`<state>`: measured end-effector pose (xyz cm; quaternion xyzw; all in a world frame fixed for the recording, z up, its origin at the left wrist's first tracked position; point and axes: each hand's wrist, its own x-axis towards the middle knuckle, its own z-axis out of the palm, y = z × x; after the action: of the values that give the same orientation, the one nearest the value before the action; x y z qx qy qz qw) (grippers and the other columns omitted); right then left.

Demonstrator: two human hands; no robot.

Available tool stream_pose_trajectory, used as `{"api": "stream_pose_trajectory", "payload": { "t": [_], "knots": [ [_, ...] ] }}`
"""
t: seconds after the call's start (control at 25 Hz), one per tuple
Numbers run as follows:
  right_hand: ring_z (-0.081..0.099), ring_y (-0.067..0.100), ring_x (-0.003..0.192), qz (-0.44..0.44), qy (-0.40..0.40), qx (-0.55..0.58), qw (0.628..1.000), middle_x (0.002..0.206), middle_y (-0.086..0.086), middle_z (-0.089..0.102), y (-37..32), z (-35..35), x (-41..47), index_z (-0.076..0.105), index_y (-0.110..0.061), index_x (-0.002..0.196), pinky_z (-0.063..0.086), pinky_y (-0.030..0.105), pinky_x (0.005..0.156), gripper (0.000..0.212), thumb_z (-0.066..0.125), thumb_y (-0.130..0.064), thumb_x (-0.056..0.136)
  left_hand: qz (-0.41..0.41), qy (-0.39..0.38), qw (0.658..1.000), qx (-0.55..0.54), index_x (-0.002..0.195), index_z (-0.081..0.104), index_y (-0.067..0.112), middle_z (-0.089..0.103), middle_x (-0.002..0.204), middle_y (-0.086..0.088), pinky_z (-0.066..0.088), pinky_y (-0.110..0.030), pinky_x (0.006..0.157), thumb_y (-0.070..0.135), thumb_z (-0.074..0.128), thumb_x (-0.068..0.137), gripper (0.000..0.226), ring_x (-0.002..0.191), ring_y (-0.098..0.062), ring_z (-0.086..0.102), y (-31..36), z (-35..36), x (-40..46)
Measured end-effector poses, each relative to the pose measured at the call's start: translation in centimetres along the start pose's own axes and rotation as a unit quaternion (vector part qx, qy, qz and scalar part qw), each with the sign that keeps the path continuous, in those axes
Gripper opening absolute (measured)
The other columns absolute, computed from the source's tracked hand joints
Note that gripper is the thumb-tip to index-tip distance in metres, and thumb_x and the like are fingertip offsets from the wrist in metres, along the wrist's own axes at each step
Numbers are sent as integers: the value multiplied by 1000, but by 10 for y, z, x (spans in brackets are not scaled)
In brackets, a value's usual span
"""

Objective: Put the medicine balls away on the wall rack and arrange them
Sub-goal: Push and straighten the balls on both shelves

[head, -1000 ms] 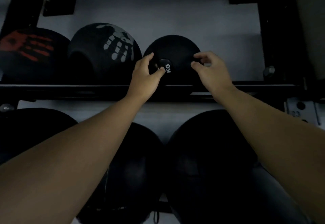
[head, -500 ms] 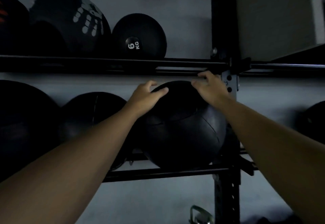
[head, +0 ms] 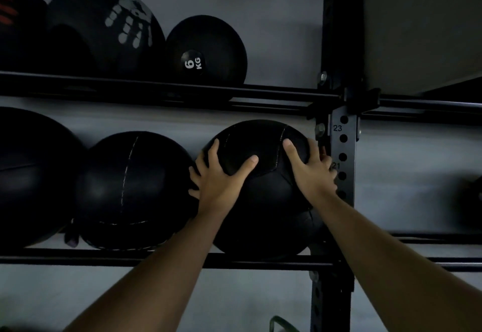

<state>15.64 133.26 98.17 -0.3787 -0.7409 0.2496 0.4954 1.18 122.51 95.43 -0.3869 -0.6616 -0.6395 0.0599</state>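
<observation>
A large black stitched medicine ball (head: 266, 201) rests on the lower rails (head: 130, 258) of the black wall rack, at the right end by the upright post (head: 343, 149). My left hand (head: 221, 177) is spread over its upper left side and my right hand (head: 310, 170) grips its upper right side, fingers squeezed between ball and post. To its left sit a second stitched ball (head: 133, 188) and a bigger black ball (head: 28, 175). On the upper rails (head: 273, 91) stand a small ball marked 6 KG (head: 208, 50), a handprint ball (head: 104, 26) and a ball with red marks (head: 13, 24).
The upper shelf has a gap between the 6 KG ball and the post. Another dark ball (head: 472, 201) shows at the far right edge beyond the post. A greenish metal object (head: 281, 325) sits low near the post's foot. The grey wall is behind everything.
My hands left the 6 KG ball on the upper shelf, dropped to the large ball on the lower rails, and now clasp its sides. The view has shifted down and right.
</observation>
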Motion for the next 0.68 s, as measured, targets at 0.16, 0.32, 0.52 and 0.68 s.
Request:
{"api": "stream_pose_trajectory", "payload": {
  "t": [0.16, 0.32, 0.52, 0.68],
  "knots": [
    [6, 49, 161, -21, -13, -38, 999, 177, 20, 6, -4, 8, -1, 7, -38, 169, 7, 68, 126, 96, 28, -88, 90, 6, 23, 1000, -14, 164, 33, 48, 19, 179, 4, 8, -69, 131, 68, 69, 91, 83, 166, -34, 14, -8, -11, 16],
    [13, 45, 160, -83, -21, -30, 996, 175, 11, 14, 24, -12, 13, 21, -52, 161, 13, 69, 126, 101, 35, -99, 73, 16, 1, 1000, -18, 163, 34, 50, 20, 179, 7, 6, -70, 131, 72, 68, 89, 85, 166, -32, 14, -6, -13, 18],
    [9, 39, 162, -83, -5, 46, 995, 177, 3, 11, 21, 7, -3, 21, -50, 164, 14, 66, 126, 107, 35, -95, 67, 24, -25, 999, -21, 161, 34, 52, 21, 178, 9, 15, -69, 131, 84, 58, 65, 104, 165, -30, 17, -12, -20, 16],
    [9, 39, 161, -90, -6, 38, 995, 176, 2, 11, 23, 5, -3, 17, -51, 164, 10, 67, 126, 113, 29, -97, 62, 21, -23, 998, -47, 158, 39, 54, 29, 174, 11, 23, -64, 132, 87, 56, 58, 107, 162, -27, 24, -14, -22, 16]
  ]
}}
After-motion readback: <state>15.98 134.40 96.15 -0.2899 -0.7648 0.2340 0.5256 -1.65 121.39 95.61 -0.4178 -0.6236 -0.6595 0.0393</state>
